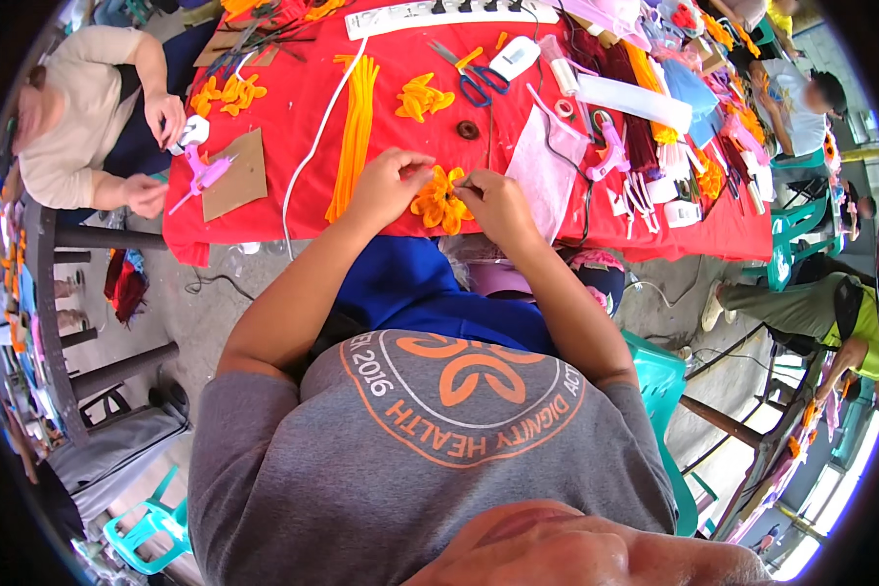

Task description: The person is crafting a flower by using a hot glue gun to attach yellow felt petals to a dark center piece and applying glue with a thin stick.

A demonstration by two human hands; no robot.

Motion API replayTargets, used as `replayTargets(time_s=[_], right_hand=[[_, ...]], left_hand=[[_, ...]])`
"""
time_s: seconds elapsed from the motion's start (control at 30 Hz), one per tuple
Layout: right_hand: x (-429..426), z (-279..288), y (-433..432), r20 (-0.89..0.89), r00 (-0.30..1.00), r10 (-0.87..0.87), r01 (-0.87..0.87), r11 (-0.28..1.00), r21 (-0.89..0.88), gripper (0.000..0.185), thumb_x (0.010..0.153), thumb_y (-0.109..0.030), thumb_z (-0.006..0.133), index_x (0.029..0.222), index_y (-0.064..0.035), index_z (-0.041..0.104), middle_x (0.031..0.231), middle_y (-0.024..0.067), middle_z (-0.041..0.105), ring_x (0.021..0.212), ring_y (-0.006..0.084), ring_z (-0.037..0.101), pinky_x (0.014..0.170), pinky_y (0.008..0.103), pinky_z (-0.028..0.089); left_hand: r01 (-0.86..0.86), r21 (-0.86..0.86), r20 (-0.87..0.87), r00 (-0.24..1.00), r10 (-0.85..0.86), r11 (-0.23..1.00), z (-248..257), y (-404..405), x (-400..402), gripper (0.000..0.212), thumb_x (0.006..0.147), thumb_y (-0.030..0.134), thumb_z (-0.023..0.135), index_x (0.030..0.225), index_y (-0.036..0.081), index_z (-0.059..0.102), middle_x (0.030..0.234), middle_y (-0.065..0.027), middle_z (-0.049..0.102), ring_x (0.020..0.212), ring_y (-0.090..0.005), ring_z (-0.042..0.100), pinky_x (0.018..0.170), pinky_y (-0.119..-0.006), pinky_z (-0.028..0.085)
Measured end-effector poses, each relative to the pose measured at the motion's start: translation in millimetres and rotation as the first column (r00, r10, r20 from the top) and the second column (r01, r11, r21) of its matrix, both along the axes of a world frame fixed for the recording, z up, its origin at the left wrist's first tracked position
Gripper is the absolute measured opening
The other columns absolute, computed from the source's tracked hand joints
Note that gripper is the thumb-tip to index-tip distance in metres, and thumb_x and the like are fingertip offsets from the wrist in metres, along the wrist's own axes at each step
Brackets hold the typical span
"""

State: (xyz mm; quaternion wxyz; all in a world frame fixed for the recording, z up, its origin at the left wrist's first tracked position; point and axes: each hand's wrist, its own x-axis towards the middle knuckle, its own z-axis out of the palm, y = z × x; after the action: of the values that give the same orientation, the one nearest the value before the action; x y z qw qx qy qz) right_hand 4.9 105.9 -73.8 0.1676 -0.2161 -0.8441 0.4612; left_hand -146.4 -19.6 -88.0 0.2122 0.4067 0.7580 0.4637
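Near the table's front edge is an orange flower [432,204] with looped, fuzzy petals, apparently of pipe cleaner, and a dark centre. My left hand [390,184] pinches its upper left side. From the other side, my right hand [502,209] has thumb and forefinger pinched at the flower's centre; whatever is between those fingertips is too small to make out. Beyond the hands lie loose orange petal loops [423,97] and a small dark brown coil [467,130]. A bundle of long orange pipe cleaners [355,132] stretches away beside my left hand.
Blue-handled scissors [476,86], a white power strip [395,20] and a pink glue gun [609,150] with its cord lie on the red tablecloth [308,212]. A white cable [315,143] crosses it. At left, another person [80,124] sits by a second pink glue gun [206,172] on cardboard [245,187].
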Motion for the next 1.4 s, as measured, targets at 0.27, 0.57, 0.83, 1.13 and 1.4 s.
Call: replayTargets(time_s=[0.27,0.57,0.83,1.13,1.4], right_hand=[[-0.2,-0.2,-0.8,0.072,0.996,0.054,-0.058,0.997,0.055,0.012,0.077,-0.007,0.068,0.085,0.002,0.064,0.076,0.0186,0.062,0.072,0.0353,0.063,0.064,0.0408,0.049],[14.5,-21.4,9.2,-0.098,0.993,0.064,-0.044,0.98,0.193,0.023,0.077,-0.011,0.071,0.099,-0.0029,0.068,0.085,0.0163,0.065,0.076,0.035,0.064,0.067,0.0393,0.052],[143.3,4.1,101.3,-0.047,0.83,-0.556,0.555,0.814,0.168,0.024,0.087,-0.02,0.065,0.099,0.0003,0.068,0.08,0.0152,0.069,0.07,0.0168,0.064,0.065,0.0313,0.05],[253.2,-104.0,62.6,0.153,0.516,-0.843,0.79,0.537,0.295,0.033,0.094,-0.025,0.05,0.118,-0.0049,0.06,0.114,0.0229,0.059,0.109,0.039,0.054,0.096,0.0434,0.043],[251.5,-105.0,66.8,0.134,0.523,-0.842,0.808,0.54,0.235,0.036,0.091,-0.03,0.054,0.116,-0.0072,0.062,0.114,0.0202,0.06,0.109,0.0368,0.055,0.094,0.043,0.044]], left_hand=[[0.287,0.273,-0.132,0.957,-0.26,0.918,51.2,2.8,16.5,0.023,0.082,0.006,0.069,0.105,0.004,0.066,0.097,-0.0076,0.065,0.09,-0.0172,0.064,0.081,-0.028,0.05],[0.257,0.233,-0.131,0.964,-0.231,0.938,55.1,5.9,23.6,0.012,0.083,-0.001,0.064,0.095,0.0,0.062,0.091,-0.0081,0.068,0.086,-0.0168,0.066,0.078,-0.027,0.051],[0.265,0.23,-0.128,0.962,-0.241,0.936,51.4,3.6,23.0,0.013,0.084,-0.004,0.062,0.096,-0.001,0.059,0.093,-0.0101,0.067,0.087,-0.0169,0.067,0.08,-0.027,0.052],[0.303,0.166,-0.232,0.937,-0.261,0.939,56.2,5.6,34.0,0.01,0.083,-0.005,0.061,0.092,-0.002,0.063,0.087,-0.0089,0.066,0.083,-0.016,0.066,0.075,-0.027,0.052],[0.254,0.182,-0.161,0.961,-0.226,0.95,41.5,3.3,32.3,0.012,0.082,-0.006,0.062,0.093,-0.001,0.06,0.087,-0.0093,0.066,0.083,-0.0175,0.066,0.078,-0.028,0.052]])
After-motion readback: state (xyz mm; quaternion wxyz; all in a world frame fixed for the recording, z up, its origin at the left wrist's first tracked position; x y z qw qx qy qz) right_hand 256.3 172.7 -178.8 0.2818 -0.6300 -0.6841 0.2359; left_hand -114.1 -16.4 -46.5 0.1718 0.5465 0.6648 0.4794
